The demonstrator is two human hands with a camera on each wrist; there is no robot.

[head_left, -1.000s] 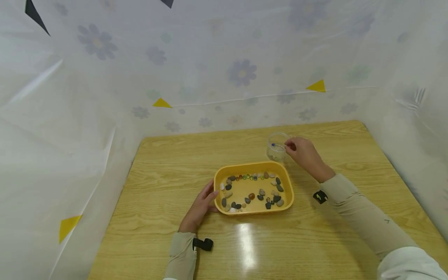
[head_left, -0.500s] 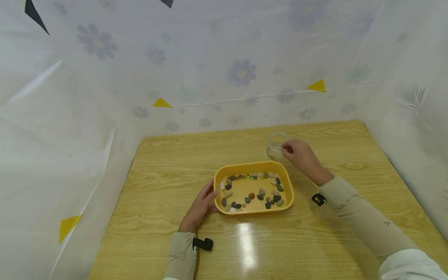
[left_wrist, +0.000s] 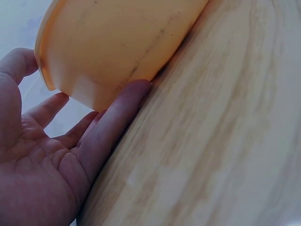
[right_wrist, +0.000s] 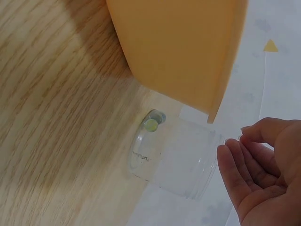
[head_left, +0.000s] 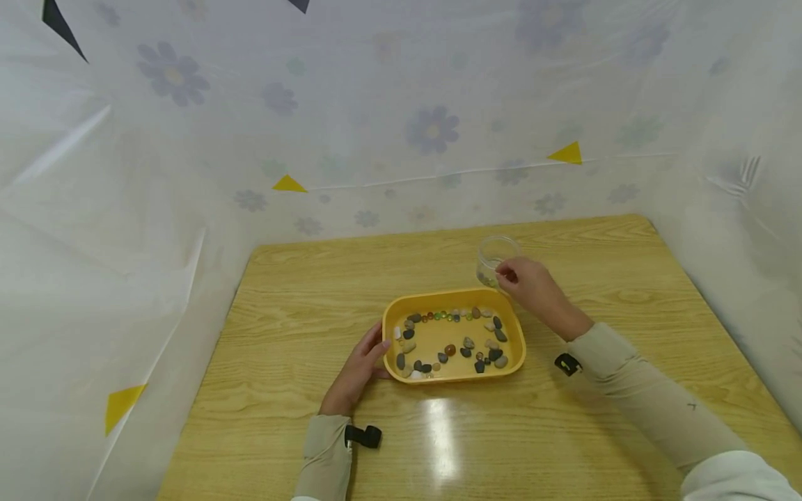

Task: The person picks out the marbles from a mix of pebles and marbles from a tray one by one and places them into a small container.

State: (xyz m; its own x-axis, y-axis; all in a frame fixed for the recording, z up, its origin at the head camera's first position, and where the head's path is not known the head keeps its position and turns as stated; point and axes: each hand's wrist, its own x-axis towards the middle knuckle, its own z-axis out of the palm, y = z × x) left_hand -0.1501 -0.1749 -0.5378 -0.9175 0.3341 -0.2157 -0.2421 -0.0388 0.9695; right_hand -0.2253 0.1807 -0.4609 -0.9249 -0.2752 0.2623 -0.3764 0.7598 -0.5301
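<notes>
My left hand (head_left: pixel 360 362) holds the left end of a yellow plastic tray (head_left: pixel 517 341), thumb over the rim and fingers against the outer wall. Inside the tray, pebbles (head_left: pixel 468 343) and coloured glass marbles (head_left: pixel 444 316) lie along the edges, with an orange-brown round one (head_left: pixel 450 350) nearer the middle. Behind the tray's back right corner stands a clear jar (head_left: pixel 497 245). At the jar's mouth, my right hand (right_wrist: pixel 268 165) has thumb and fingertips together, pinching a small clear thing, mostly hidden. A yellow-green marble (right_wrist: pixel 151 125) and a bluish one (right_wrist: pixel 160 116) lie at the jar's bottom.
Wood-grain tabletop (head_left: pixel 301 334) surrounds the tray and jar. White flowered sheeting (head_left: pixel 376 104) rises behind the table and along both sides. A black strap (head_left: pixel 363 437) is on the left wrist, another strap (head_left: pixel 567 364) on the right.
My right hand has moved left and nearer, from the jar's right rim to its front. The blue spot seen midway in the jar is gone from there. Left hand and tray stay put.
</notes>
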